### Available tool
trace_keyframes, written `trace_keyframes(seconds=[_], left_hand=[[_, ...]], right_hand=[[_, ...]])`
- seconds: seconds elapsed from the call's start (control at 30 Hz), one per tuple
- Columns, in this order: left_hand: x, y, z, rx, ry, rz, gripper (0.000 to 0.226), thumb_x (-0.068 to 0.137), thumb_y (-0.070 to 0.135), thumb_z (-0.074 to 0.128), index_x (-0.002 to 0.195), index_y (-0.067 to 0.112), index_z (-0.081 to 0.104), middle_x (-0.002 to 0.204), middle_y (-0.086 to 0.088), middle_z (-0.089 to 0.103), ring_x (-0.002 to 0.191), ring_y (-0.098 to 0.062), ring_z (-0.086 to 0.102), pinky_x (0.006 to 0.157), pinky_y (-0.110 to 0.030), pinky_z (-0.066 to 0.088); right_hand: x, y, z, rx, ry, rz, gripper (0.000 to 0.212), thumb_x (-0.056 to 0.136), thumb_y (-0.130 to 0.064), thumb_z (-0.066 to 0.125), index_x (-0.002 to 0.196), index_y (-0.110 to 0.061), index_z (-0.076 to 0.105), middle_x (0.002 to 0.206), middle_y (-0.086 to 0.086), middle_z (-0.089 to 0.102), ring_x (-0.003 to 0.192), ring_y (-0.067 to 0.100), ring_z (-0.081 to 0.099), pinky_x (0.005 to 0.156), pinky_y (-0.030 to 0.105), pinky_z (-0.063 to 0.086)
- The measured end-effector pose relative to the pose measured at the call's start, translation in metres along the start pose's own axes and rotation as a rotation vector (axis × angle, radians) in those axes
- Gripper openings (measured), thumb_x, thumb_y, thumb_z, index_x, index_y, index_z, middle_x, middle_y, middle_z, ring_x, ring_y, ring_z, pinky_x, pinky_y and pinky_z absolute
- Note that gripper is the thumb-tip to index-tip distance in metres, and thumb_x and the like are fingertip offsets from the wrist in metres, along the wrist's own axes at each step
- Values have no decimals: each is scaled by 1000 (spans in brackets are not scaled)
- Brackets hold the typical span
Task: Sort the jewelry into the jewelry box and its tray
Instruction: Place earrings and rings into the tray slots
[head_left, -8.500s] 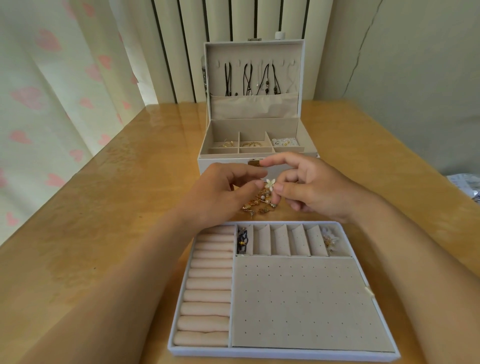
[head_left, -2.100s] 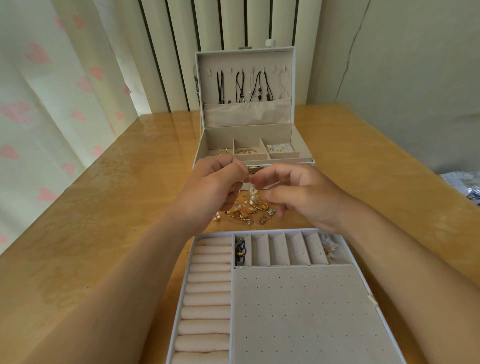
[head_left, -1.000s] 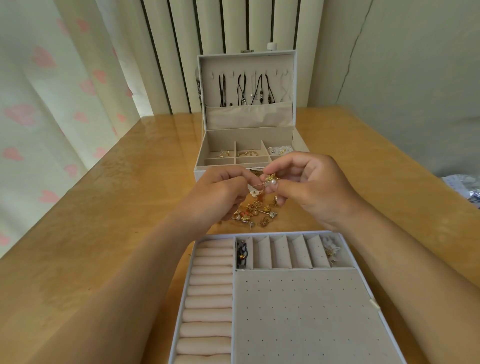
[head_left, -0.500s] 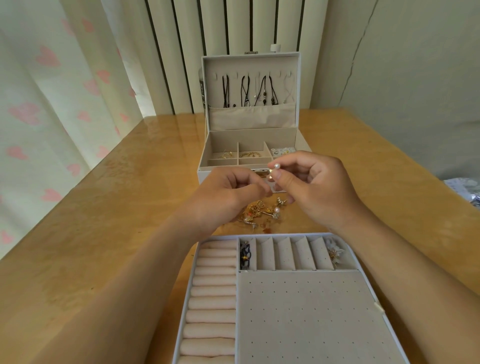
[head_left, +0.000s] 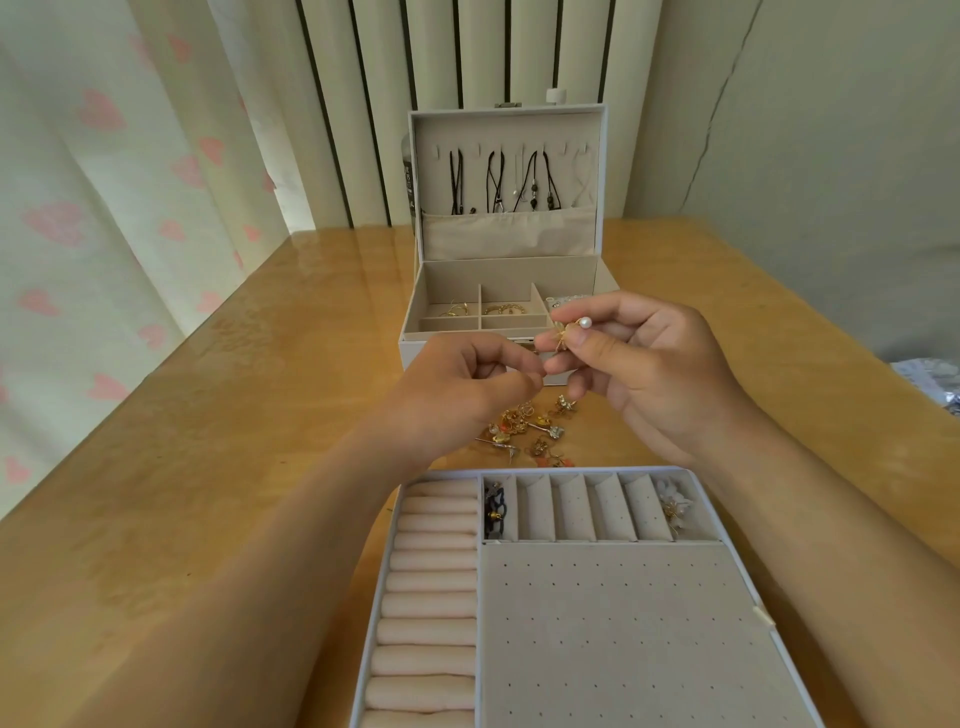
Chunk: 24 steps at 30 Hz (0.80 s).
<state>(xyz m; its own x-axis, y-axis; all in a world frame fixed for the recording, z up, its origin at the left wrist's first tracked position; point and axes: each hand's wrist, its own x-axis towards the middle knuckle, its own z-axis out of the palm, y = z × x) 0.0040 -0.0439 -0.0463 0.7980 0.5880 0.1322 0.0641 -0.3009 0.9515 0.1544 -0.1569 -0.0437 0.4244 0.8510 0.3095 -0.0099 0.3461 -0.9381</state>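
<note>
My right hand (head_left: 644, 374) pinches a small gold earring with a pearl (head_left: 571, 328) between thumb and forefinger. My left hand (head_left: 457, 395) meets it, its fingertips pinching the earring's lower end. Both hover above a pile of gold earrings (head_left: 530, 428) on the table. The open jewelry box (head_left: 506, 249) stands behind, with necklaces hung in its lid and gold pieces in its compartments. The tray (head_left: 613, 639) lies nearest me, with ring rolls on the left, a dark piece (head_left: 496, 509) in one slot and a white flower piece (head_left: 675, 506) in the right slot.
The wooden table (head_left: 234, 415) runs back to a curtain with pink hearts (head_left: 104, 218) on the left and a wall on the right. A crumpled plastic bag (head_left: 935, 379) lies at the right edge.
My hands lifted an earring from the pile and hold it higher, the pearl end now turned up in my right fingers. The view shifted slightly.
</note>
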Motion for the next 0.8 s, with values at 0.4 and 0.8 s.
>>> trace_keyframes(seconds=[0.4, 0.8], left_hand=[[-2, 11, -8, -212, 2, -49, 26, 83, -11, 50, 101, 1, 64, 86, -15, 72, 67, -20, 63, 53, -27, 45], [-8, 14, -8, -117, 9, 16, 24, 85, -17, 65, 101, 0, 62, 100, -17, 67, 86, -33, 75, 77, -41, 63]], right_hand=[[-2, -7, -11, -273, 12, -84, 27, 86, 7, 57, 102, -8, 74, 94, 17, 75, 80, 28, 72, 73, 36, 61], [-4, -12, -14, -409, -21, -106, 29, 90, 9, 62, 100, -17, 73, 91, 1, 78, 87, 19, 74, 72, 28, 60]])
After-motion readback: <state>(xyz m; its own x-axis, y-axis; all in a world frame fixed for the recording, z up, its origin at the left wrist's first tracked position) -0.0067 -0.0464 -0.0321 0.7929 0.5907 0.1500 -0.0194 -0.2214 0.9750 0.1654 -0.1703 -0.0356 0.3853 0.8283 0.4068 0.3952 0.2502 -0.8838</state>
